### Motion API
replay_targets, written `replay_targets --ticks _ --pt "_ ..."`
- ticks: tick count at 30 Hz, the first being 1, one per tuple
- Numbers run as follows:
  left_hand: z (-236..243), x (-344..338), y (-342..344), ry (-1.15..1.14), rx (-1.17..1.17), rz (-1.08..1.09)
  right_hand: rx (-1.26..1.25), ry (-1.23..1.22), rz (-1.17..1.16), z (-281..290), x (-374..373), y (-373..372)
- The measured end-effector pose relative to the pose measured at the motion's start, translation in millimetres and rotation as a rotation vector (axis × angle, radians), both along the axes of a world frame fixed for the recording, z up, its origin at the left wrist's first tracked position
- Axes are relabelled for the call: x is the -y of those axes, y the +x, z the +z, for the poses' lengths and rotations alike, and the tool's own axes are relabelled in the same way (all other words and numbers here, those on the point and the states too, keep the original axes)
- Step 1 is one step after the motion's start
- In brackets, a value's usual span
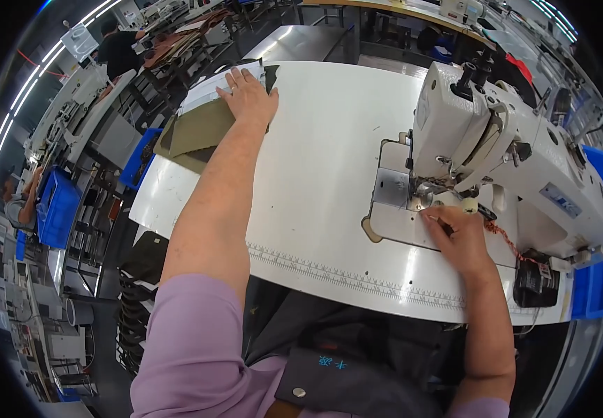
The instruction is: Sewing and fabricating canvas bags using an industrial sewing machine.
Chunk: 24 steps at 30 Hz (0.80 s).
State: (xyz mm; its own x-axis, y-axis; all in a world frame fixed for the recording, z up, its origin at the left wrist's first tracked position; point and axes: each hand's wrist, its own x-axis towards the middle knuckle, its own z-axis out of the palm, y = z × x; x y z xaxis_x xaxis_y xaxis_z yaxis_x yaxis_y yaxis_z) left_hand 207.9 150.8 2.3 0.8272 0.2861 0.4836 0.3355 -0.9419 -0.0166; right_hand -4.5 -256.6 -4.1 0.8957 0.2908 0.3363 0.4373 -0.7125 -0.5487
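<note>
A: What lay closest to the body?

B: The near edge of the smooth white sewing tabletop, with a printed ruler strip curving along it.

A: And past that?

B: The bare right hand, beside the small silvery metal plate under the head of the bulky white sewing machine. Its thumb and forefinger were drawn close together, nearly a pinch; I couldn't tell whether the tips held anything. A twisted orange-red cord hung just to its right.

A: Where were the olive-green, flat fabric pieces?

B: Farther out, at the tabletop's far left. They lay to the left of the right hand and well apart from it, their long axis slanting from near left to far right.

A: So the left was nearer?

B: Yes. The bare left hand, arm stretched out, rested palm down and fingers spread on the white sheets over the fabric. It pressed flat; I saw no grip closed around anything.

A: Room to move?

B: A broad stretch of tabletop lay between fabric and machine. Leftward was tighter: the fabric reached the edge, with a blue plastic bin beyond.
</note>
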Motion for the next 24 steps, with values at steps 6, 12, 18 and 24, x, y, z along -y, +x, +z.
replay_targets --ticks 6,12,18,24 --pt "11 -7 25 -0.238 -0.146 0.094 0.04 0.04 0.043 -2 -3 1" --pt "34 -41 44 -0.442 -0.12 -0.024 0.023 0.047 0.028 -4 -1 2" --pt "123 -276 -6 -1.271 0.586 -0.02 -0.008 0.057 0.108 10 -13 4" --pt "175 -143 -155 -1.861 0.578 -0.581 0.026 0.055 0.022 -4 4 -3"
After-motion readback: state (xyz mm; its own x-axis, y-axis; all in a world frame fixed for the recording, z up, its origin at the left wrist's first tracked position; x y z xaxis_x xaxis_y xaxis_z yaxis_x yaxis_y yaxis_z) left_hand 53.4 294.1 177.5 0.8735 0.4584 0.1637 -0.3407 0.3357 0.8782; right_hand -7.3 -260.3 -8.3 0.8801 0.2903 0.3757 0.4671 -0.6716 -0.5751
